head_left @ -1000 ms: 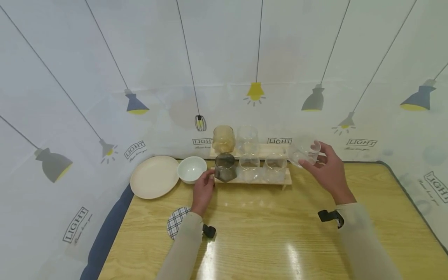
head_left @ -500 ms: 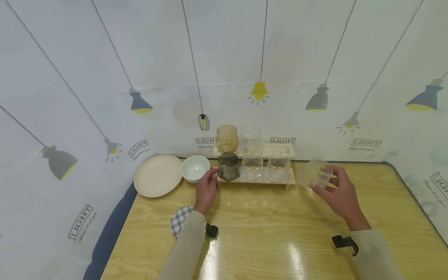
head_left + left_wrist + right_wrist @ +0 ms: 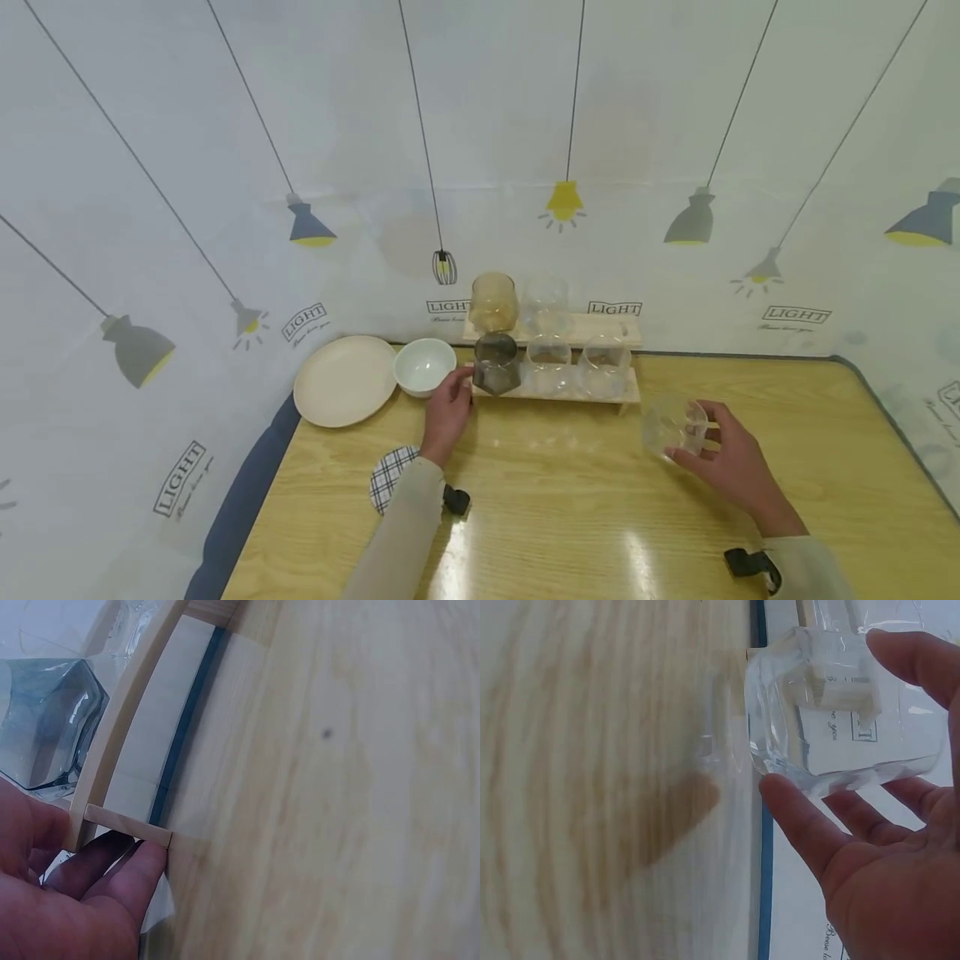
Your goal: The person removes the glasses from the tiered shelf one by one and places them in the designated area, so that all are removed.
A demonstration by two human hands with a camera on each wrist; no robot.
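My right hand (image 3: 738, 467) holds a clear drinking glass (image 3: 670, 425) over the table, right of the wooden rack. In the right wrist view the thumb and fingers grip the sides of this faceted glass (image 3: 840, 712). The left hand (image 3: 447, 414) grips the left end of the two-tier wooden rack (image 3: 558, 390); in the left wrist view its fingers (image 3: 142, 874) lie against the rack's short leg (image 3: 124, 825). On the lower tier stand a smoky grey glass (image 3: 497, 364) and two clear glasses (image 3: 549, 367). An amber glass (image 3: 493, 302) and a clear one (image 3: 545, 306) occupy the upper tier.
A beige oval plate (image 3: 345, 382) and a pale bowl (image 3: 424, 367) sit left of the rack. A round plaid coaster (image 3: 390, 475) lies partly under the left forearm. Behind the wooden table (image 3: 555, 517) rises a wall covering (image 3: 510, 125) printed with lamps.
The right hand has brought the clear glass from beside the rack's right end down and towards the front. The left hand stays at the rack's left end. The head view has shifted slightly.
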